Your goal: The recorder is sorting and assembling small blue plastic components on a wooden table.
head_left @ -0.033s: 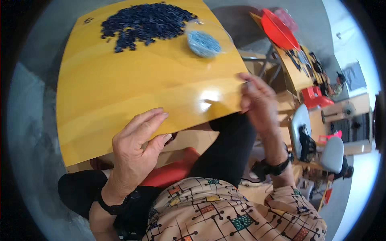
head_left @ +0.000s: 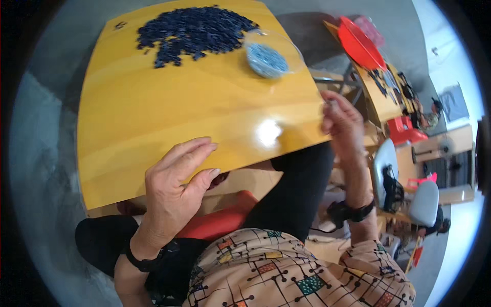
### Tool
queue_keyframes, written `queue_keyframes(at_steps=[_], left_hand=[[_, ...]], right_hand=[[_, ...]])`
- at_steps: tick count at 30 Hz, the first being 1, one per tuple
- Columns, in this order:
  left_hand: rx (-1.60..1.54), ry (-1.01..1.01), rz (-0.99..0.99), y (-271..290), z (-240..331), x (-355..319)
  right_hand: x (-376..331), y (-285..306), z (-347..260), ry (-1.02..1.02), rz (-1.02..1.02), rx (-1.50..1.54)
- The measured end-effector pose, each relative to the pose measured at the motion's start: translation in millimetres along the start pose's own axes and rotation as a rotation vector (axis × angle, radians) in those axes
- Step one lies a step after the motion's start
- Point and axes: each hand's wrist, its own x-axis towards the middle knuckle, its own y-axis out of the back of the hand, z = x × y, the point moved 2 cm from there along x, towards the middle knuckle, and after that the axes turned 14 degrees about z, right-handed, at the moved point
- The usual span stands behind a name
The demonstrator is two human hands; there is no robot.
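My left hand (head_left: 176,181) hovers over the near edge of the yellow table (head_left: 169,102), thumb and fingers apart with nothing between them. Past the table's right edge, my right hand (head_left: 343,120) is raised with its fingers curled and the thumb pressed in. Whatever those fingers may hold is too small to make out. A wide heap of small dark blue-black pieces (head_left: 197,30) covers the far part of the tabletop. To the right of the heap sits a clear round bowl (head_left: 267,60) of small light-blue pieces, the container closest to my right hand.
Beyond the right edge stands another table (head_left: 377,97) with a large red basin (head_left: 360,43) and dark parts on it. Grey chairs (head_left: 424,203) and a red stool-like object (head_left: 404,130) are at the right. Other people sit farther off. My knees are beneath the table.
My right hand has moved slightly to the right, away from the table edge. The whole view has shifted a little. My left hand keeps nearly the same pose.
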Motion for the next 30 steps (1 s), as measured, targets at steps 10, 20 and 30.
queue_keyframes(at_steps=[10, 20, 30], left_hand=[[-0.171, 0.323, 0.113, 26.9, -33.6, 33.7], [-0.359, 0.579, 0.127, 25.2, -62.9, 38.0], [-0.485, 0.647, 0.102, 20.1, -60.6, 38.2]], right_hand=[[137.2, 85.5, 42.5, 0.012, 0.191, -0.572], [28.3, -110.0, -29.6, 0.551, -0.301, -0.447], [85.6, -217.9, 32.9, 1.027, -0.340, -0.851]])
